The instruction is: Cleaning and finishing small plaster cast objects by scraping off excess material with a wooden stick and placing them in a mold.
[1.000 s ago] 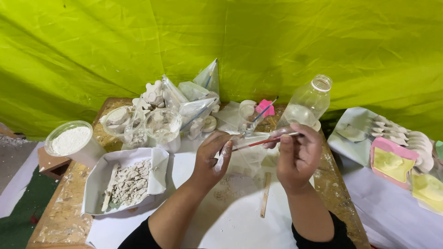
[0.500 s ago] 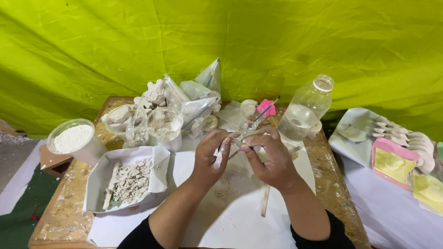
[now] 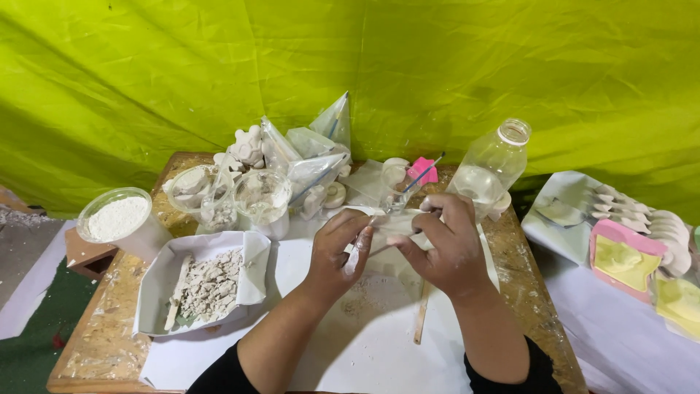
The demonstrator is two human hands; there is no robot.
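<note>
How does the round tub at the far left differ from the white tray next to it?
The tub is round and clear; the tray is angular and opaque white. The tub holds fine white powder; the tray holds broken pale chunks. The tub sits at the table's left edge; the tray lies nearer the left hand. Both are open-topped.

Small white plaster piece (image 3: 390, 232): pale, flat, pinched between left hand (image 3: 339, 252) and right hand (image 3: 446, 244); thin brush (image 3: 421, 177) angled upward beyond right fingers.
</note>
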